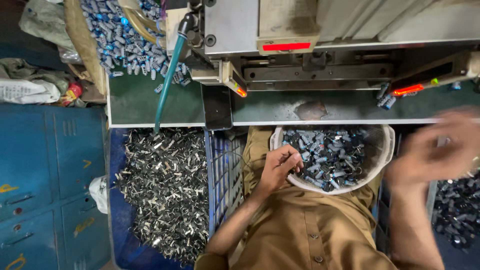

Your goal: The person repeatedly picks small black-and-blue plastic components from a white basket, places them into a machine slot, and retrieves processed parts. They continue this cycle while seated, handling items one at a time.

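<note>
Fingers curled together, the left hand [278,162] dips into a white basket [384,150] of small grey and blue parts [330,157] resting on the lap, its fingertips pinched among the pieces at the basket's near-left rim, the forearm bent up from the elbow across a tan shirt [305,230]. The right hand [440,150] is raised beside the basket's right rim, blurred; whether its fingers hold anything cannot be told. Just above the basket runs the green table's [140,102] pale edge, beneath a grey machine [300,55]. Left of the lap, a blue crate [222,170] borders a heap of metal clips [165,190].
</note>
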